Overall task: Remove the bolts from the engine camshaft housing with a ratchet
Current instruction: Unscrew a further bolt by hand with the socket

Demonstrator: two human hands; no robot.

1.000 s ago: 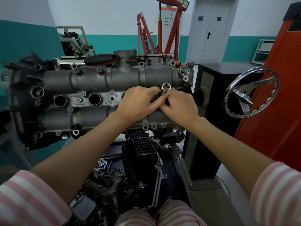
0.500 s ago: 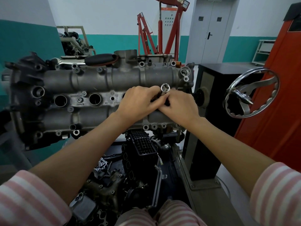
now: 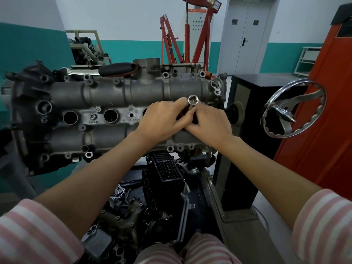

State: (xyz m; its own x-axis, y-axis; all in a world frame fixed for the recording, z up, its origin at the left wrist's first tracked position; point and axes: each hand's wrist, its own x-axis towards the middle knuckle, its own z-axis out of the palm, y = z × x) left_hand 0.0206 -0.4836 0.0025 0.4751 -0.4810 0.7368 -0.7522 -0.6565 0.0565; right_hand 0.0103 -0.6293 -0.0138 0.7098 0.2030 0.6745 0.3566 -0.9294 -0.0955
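The grey camshaft housing point(image 3: 106, 96) lies across the engine stand, with round plug holes and small bolt heads point(image 3: 92, 116) along its middle. Over its right half my left hand point(image 3: 163, 119) and my right hand point(image 3: 207, 122) meet. Both curl round a dark tool whose chrome socket point(image 3: 193, 101) sticks up between them, its open end facing me. The tool's lower part is hidden by my fingers. A ratchet with a black and red handle point(image 3: 118, 69) lies on the housing's far edge.
A chrome handwheel point(image 3: 293, 111) juts out at the right beside a black cabinet point(image 3: 245, 130) and an orange panel point(image 3: 323, 111). Loose engine parts point(image 3: 163, 168) lie under the housing. A red engine crane point(image 3: 190, 35) stands behind.
The socket has tilted slightly and shifted a little up and left between my hands. Both hands stay on the tool in nearly the same place.
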